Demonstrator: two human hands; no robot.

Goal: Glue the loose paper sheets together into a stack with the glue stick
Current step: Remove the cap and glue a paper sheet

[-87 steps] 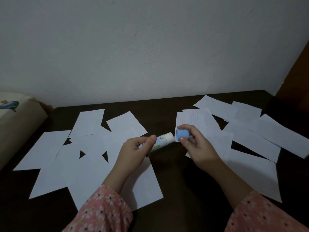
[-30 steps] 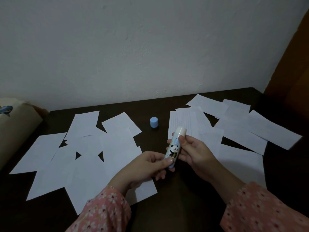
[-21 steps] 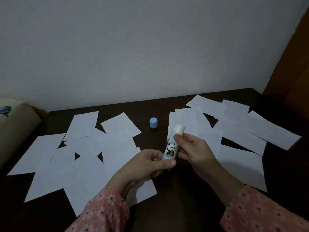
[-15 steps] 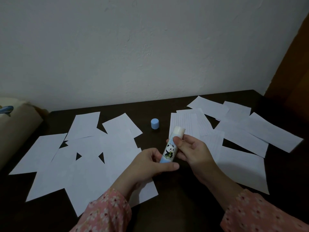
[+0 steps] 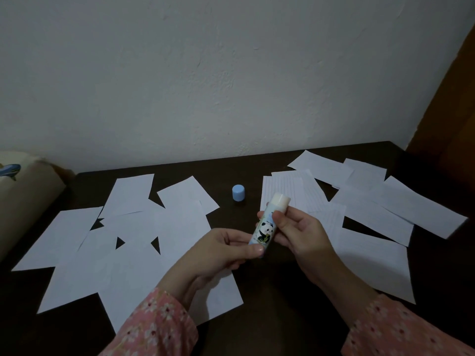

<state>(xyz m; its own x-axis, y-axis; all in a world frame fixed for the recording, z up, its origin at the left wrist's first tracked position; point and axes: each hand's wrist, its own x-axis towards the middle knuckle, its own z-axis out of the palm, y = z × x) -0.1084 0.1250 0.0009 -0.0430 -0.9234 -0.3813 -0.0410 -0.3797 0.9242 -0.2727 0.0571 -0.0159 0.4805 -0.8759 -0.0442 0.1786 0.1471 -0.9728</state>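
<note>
We hold the uncapped glue stick [image 5: 267, 226] tilted above the desk [image 5: 270, 304], our left hand [image 5: 221, 253] pinching its base and our right hand [image 5: 300, 232] gripping its body. Its blue cap [image 5: 238, 192] stands farther back, between the loose paper sheets [image 5: 123, 247] spread left and right.

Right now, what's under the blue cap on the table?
The cap stands on bare dark table, between the two spreads of paper sheets, touching none. Its inside can't be seen.

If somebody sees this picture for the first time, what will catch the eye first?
The uncapped glue stick at centre, held in both hands: left hand at its base, right hand round its body. Its blue cap stands behind on the dark table, between two spreads of white paper sheets.
</note>
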